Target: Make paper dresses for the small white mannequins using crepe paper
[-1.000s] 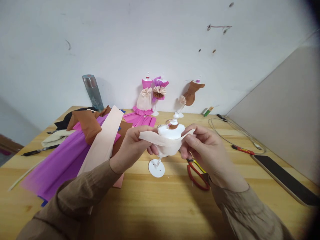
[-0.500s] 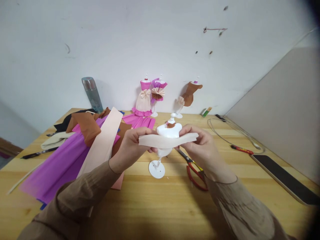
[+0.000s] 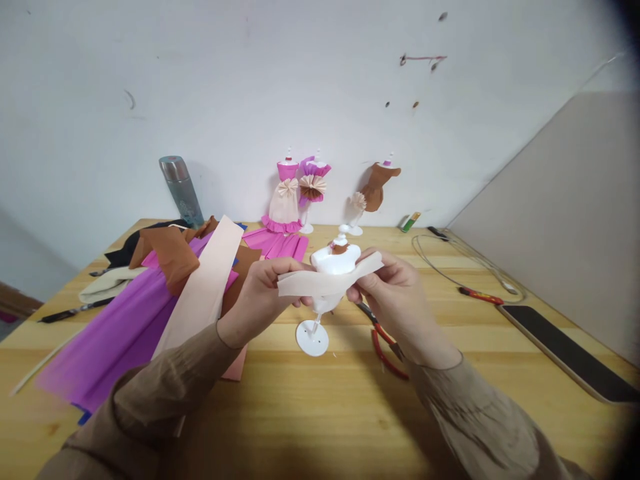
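A pale strip of crepe paper (image 3: 325,283) lies across the front of a small white dress form (image 3: 334,261), which stands on a thin stem with a round base (image 3: 313,338). My left hand (image 3: 261,291) pinches the strip's left end between thumb and fingers. At the other end, my right hand (image 3: 390,293) pinches the strip, and that end slants upward. Around the form's neck is a brown band (image 3: 340,247). The fingertips behind the strip are partly hidden. Red-handled scissors (image 3: 385,357) lie on the table, partly under my right hand.
Crepe paper sheets, one purple (image 3: 120,333) and one pale (image 3: 205,287), are piled at left near a steel flask (image 3: 181,192). Dressed forms, including a pink one (image 3: 287,193) and a brown one (image 3: 377,187), stand by the wall. A phone (image 3: 565,350) and a cable (image 3: 465,257) lie right.
My right hand has moved slightly left and inward, and the strip's right end now tilts up more sharply. My left hand keeps its hold. The whole view has shifted a little.
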The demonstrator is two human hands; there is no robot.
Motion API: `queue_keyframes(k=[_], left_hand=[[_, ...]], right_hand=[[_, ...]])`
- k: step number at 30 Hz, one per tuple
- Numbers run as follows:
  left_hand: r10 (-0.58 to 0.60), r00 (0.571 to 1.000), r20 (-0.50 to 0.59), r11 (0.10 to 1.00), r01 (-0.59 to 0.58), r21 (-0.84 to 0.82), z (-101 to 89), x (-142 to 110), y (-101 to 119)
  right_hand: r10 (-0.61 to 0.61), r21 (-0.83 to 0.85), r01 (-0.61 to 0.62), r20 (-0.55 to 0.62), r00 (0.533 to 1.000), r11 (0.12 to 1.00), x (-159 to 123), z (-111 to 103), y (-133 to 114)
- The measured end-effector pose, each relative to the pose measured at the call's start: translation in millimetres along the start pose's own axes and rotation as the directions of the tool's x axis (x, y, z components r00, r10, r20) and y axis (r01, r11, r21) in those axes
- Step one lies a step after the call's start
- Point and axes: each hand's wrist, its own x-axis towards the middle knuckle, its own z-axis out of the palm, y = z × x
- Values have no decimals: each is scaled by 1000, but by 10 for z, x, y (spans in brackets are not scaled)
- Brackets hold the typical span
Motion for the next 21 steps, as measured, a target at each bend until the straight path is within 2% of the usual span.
queue_keyframes(k=[4,11,15,21], left_hand=[[19,999,29,1000,-20,19,-6,-4,5],[12,1000,-2,999,-12,36,5,-8,5],[-15,1000,5,1000,15,3,15,-10,27],[-77,996,43,993,80,-81,11,-13,41]], right_hand=[[8,2,-8,0,1000,1000,-15,-5,12],[39,-38,-40,-10,999,998,-24,16,-29],[39,-4,-39,17,999,999,-48,44,-49],[110,51,-112,32,993,992,-78,108,-49]])
